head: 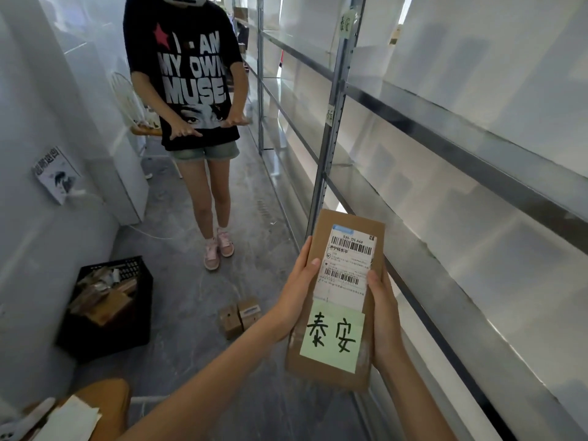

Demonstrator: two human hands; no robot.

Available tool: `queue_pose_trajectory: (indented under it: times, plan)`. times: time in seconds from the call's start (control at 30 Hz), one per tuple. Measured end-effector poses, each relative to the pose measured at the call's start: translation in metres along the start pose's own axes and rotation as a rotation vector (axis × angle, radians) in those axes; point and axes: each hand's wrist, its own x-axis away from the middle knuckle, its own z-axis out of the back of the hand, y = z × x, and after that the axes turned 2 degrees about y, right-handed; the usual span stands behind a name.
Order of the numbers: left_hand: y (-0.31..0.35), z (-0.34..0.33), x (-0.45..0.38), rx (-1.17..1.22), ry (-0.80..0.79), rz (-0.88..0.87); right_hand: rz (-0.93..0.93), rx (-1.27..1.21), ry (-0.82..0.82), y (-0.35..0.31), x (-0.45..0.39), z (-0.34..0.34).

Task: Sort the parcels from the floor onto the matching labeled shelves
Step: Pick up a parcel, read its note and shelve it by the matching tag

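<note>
Parcel (340,300): flat, elongated brown cardboard box, held in the air beside the metal shelving (445,173) on the right. Upper face carries a white shipping label (348,262) with two barcodes; below it a pale green note (332,337) with two handwritten black characters. Left hand (299,288) grips the left long edge, right hand (381,316) grips the right edge. On the floor (191,281): two small cardboard boxes (239,316) and a black crate (108,307) of parcels. A second person (194,100) stands ahead
</note>
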Motion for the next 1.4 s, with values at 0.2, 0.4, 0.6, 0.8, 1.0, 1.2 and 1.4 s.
queue_pose_trajectory:
  times: [0.2, 0.4, 0.6, 0.8, 1.0, 1.2, 1.4]
  plan:
    - [-0.001, 0.026, -0.058, -0.013, 0.015, -0.019, -0.016, -0.010, -0.027, 0.005, -0.063, -0.026]
    - [0.006, 0.047, -0.128, -0.018, 0.017, -0.013, -0.017, -0.065, -0.029, -0.002, -0.128, -0.052]
    - [0.021, 0.058, -0.186, -0.047, 0.030, 0.009, -0.029, -0.059, -0.004, -0.010, -0.186, -0.067]
    - [0.027, 0.078, -0.226, -0.056, -0.005, 0.059, -0.021, -0.080, 0.025, -0.013, -0.219, -0.087]
    - [0.033, 0.115, -0.265, -0.041, -0.089, 0.079, 0.003, -0.086, 0.102, -0.009, -0.243, -0.125]
    - [0.046, 0.161, -0.296, -0.025, -0.255, 0.088, 0.064, -0.156, 0.239, -0.002, -0.250, -0.176]
    - [0.055, 0.188, -0.321, 0.003, -0.397, 0.082, 0.104, -0.168, 0.379, -0.004, -0.248, -0.214]
